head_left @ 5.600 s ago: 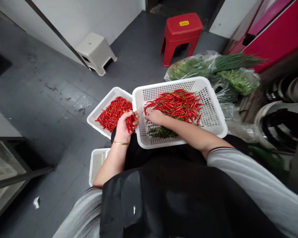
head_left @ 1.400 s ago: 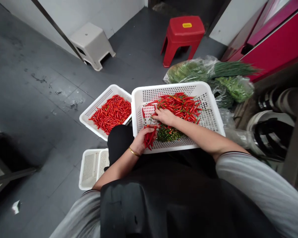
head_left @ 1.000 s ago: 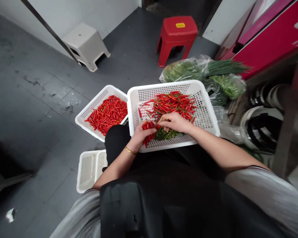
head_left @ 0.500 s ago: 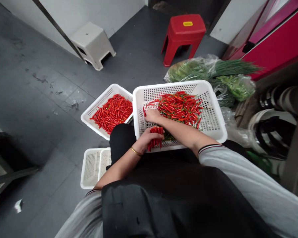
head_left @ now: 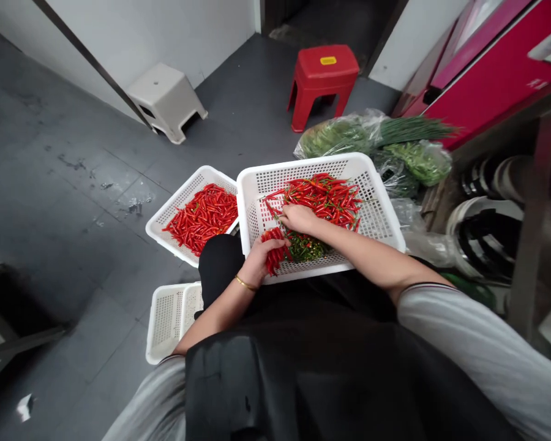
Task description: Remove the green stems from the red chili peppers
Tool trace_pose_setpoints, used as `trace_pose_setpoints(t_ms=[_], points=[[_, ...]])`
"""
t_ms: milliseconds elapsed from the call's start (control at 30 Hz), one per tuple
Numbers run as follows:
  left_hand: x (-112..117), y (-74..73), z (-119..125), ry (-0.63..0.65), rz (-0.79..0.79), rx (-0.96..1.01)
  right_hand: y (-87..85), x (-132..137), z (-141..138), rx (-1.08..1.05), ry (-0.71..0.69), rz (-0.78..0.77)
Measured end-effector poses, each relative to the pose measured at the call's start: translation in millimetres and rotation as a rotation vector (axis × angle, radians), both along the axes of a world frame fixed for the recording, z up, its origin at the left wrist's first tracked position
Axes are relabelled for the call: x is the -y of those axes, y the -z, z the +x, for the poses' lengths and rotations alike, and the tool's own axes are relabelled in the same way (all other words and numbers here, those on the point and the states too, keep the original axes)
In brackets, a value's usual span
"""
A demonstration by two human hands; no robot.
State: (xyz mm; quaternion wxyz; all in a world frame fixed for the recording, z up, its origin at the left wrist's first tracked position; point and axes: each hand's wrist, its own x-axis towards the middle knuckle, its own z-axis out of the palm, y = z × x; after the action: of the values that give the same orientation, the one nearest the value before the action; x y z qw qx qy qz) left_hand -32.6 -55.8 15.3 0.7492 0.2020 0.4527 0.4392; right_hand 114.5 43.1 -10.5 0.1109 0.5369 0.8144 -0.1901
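Observation:
A white perforated basket rests across my lap, holding a heap of red chili peppers with green stems. My left hand is closed around a bunch of red chili peppers at the basket's near left corner. Right of that bunch lies a pile of plucked green stems. Over the basket's left part, my right hand has its fingers pinched together beside a loose chili; what is between the fingertips is hidden. To the left, a second white basket contains stemless red chilies.
White baskets sit on the floor by my left leg. A grey stool and a red stool stand ahead. Bagged green vegetables lie beyond the basket, and buckets are at the right.
My right hand has moved right and slightly nearer, off the basket's left wall; the chili at its fingertips no longer shows. My left hand still grips its bunch. The view has shifted slightly.

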Motion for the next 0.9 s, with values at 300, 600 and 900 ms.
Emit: trace_pose_setpoints(t_ms=[300, 600, 900], points=[[-91.8, -19.4, -147.8, -0.305, 0.175, -0.640, 32.9, -19.0, -44.7, 0.085, 0.017, -0.104], [-40.7, -18.4, -63.9, 0.287, 0.185, -0.499, -36.2, 49.2, 12.9, -0.257, -0.100, 0.017], [-9.3, 3.1, 6.8, 0.435, 0.119, -0.052, -70.3, 111.8, 52.6, -0.602, -0.259, -0.236]])
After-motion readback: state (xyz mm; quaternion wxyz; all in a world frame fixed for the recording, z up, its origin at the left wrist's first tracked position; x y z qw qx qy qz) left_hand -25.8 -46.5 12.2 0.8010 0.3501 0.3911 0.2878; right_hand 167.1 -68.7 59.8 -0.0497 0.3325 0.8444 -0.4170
